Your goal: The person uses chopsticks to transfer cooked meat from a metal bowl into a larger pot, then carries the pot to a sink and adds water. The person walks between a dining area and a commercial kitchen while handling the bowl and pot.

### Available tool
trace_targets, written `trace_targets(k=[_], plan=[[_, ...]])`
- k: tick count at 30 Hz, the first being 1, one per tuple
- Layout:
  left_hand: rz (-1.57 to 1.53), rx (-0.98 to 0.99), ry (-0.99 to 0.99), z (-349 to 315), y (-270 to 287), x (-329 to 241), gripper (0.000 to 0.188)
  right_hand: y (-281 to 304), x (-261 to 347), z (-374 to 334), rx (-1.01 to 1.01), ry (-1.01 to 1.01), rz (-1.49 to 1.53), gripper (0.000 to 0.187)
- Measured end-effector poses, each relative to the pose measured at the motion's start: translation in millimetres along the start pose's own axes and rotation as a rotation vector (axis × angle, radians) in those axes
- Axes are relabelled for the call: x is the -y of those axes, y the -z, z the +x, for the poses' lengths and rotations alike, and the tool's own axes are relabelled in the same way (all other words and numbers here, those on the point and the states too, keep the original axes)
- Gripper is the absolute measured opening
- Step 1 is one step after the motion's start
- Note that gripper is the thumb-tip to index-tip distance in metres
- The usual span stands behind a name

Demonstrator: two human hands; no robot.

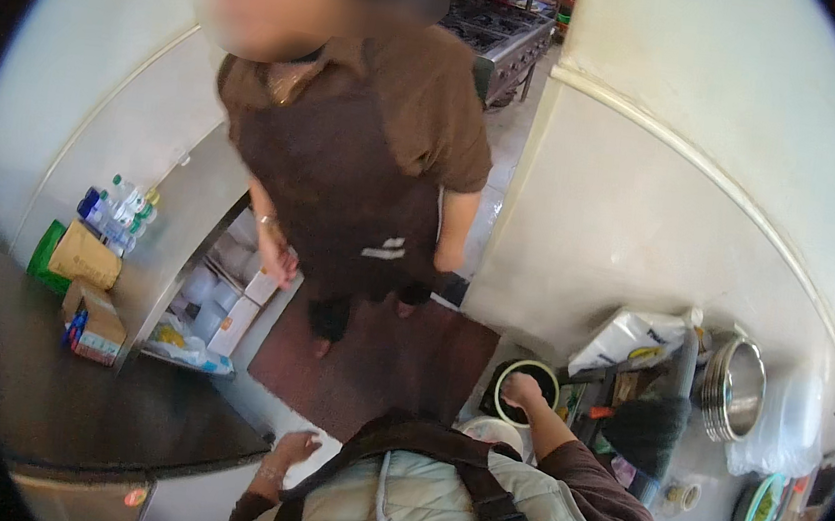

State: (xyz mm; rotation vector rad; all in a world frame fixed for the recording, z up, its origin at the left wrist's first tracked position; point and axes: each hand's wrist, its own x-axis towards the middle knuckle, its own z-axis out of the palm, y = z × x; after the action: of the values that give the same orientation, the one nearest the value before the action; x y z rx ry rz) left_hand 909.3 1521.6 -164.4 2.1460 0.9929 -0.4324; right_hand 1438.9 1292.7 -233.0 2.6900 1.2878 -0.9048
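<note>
Where the right hand is: the person's right hand [524,390] appears over the mouth of a round bin with a pale-green rim [531,363], whose inside looks dark; whether skin touches the rim or lining cannot be told.
Bin's place: on the floor side of the work area, right of the red-brown mat [398,359], with a white round tub [492,430] just beside it, nearer the wearer's body.
Step in hand: judged from the reach, dropping something in or taking something out; the view does not settle which.
Next move at the bin: either way, it would call for a straight lift, clear of the rim.
Right arm: stretched forward and down from the shoulder, brown sleeve above a bare forearm.
Right fingers: seemingly curled, seen from above; I cannot tell whether they grasp anything.
Left hand: the left hand [296,448] hangs low near the dark counter's corner [259,441], forearm angled forward, fingers loosely extended and apparently empty.
Across the mat: a co-worker in a dark apron [331,167] stands facing, arms lowered.
</note>
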Motion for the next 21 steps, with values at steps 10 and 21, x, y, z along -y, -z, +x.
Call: trace_targets(k=[10,21], plan=[[-0.21,0.023,0.302,56,-6,47,0.035,91,109,175,0.307,0.077,0.222,0.029],[-0.393,-0.378,0.352,228,124,-65,0.035,226,174,383,0.119,0.389,-0.082,0.029]])
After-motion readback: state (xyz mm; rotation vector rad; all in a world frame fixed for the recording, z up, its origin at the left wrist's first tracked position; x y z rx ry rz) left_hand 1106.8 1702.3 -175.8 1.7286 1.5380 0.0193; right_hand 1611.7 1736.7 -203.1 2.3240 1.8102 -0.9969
